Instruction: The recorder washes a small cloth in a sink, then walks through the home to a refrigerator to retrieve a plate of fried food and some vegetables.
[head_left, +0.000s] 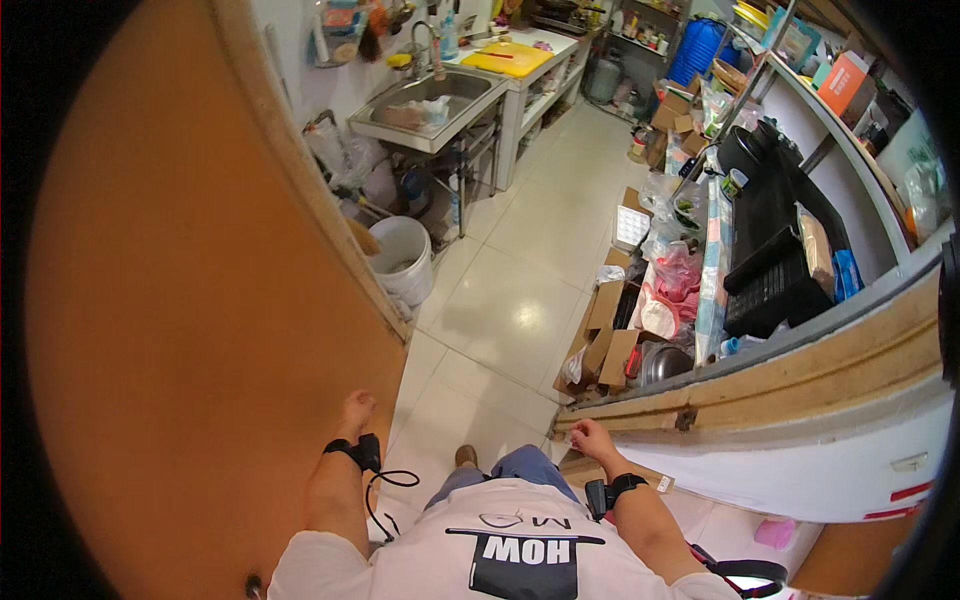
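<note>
My left hand (359, 410) hangs in front of the orange-brown door (202, 300), its fingers curled. Nothing shows in it, though the inside of the fingers is hidden. My right hand (590, 440) is loosely bent beside the foot of the wooden door frame (675, 417), with no object visible in it; whether it touches the frame is unclear. A black strap with a small device (365, 452) sits on my left wrist and has a loose cable. A similar device (598, 499) is on my right wrist. Before me the tiled floor (517, 300) runs into a kitchen.
A white bucket (405, 262) stands left of the passage, near the steel sink (397, 101). A yellow cutting board (510, 58) lies on the counter. Cardboard boxes (619, 356) and plastic bags (677, 266) crowd the right side below a metal shelf (840, 127). Farther back stands a blue barrel (696, 49).
</note>
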